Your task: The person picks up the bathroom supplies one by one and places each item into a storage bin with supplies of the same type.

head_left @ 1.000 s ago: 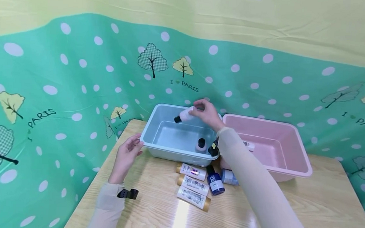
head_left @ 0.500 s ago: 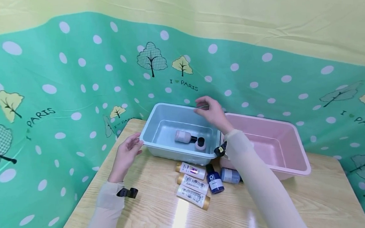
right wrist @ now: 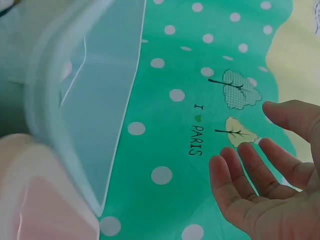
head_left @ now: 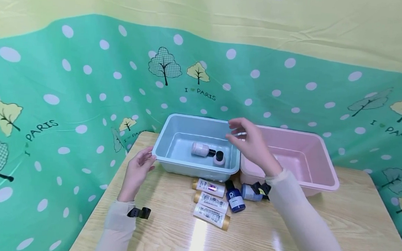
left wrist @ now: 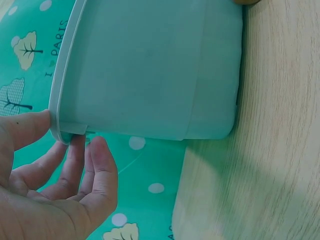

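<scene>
My left hand (head_left: 137,171) pinches the left front corner of the light blue bin (head_left: 184,166). In the left wrist view the thumb rests on the bin's rim (left wrist: 64,65) and fingers curl under it. My right hand (head_left: 252,142) is raised over the place where the blue bin meets the pink bin (head_left: 306,148), with nothing in it; the right wrist view shows its fingers loosely bent and apart. Inside the blue bin, a pale pink bottle (head_left: 199,149) with a black cap lies on its side. Another black-capped pale bottle (head_left: 219,160) is beside it, cap up.
In front of the bins, on the wooden table (head_left: 165,232), lie white tubes with gold caps (head_left: 210,215), a dark blue bottle (head_left: 235,201) and a lighter blue bottle (head_left: 251,192), partly behind the right wrist camera. A green dotted cloth (head_left: 96,75) hangs close behind the bins.
My right hand let go of the pale pink bottle, which now lies in the blue bin. That hand then moved right, toward the pink bin. The left hand stayed at the blue rim.
</scene>
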The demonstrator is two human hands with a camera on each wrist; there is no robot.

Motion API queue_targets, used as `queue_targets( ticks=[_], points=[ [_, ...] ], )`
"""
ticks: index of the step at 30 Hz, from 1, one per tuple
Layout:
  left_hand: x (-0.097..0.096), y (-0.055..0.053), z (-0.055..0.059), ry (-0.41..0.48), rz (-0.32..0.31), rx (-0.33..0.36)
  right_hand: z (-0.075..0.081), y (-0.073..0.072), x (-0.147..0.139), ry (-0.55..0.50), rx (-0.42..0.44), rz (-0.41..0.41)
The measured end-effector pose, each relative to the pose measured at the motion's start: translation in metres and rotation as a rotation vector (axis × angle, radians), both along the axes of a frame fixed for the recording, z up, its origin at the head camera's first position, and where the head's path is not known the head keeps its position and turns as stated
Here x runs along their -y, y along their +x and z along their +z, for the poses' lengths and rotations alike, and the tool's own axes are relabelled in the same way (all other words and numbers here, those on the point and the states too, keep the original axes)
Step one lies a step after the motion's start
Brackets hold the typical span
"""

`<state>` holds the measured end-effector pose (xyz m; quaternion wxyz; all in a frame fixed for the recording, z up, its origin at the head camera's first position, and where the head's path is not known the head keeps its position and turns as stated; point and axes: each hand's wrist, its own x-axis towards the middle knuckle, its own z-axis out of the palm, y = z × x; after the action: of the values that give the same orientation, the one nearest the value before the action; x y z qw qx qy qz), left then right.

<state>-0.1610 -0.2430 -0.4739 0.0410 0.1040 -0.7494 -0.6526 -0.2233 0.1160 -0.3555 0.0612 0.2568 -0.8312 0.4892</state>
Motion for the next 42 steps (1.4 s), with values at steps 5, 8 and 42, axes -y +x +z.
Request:
queue_targets(
  ticks=[5, 8, 42],
  points=[
    [0.001, 0.000, -0.002, 0.002, 0.001, 0.006, -0.014, 0.028, -0.014, 0.032, -0.080, -0.021],
    [0.002, -0.002, -0.003, 0.001, 0.004, 0.000, -0.025, 0.042, -0.021, 0.047, -0.132, -0.042],
    [-0.001, -0.001, -0.004, -0.020, 0.010, -0.020, -0.186, 0.123, -0.041, 0.094, -0.079, -0.298]
  ],
)
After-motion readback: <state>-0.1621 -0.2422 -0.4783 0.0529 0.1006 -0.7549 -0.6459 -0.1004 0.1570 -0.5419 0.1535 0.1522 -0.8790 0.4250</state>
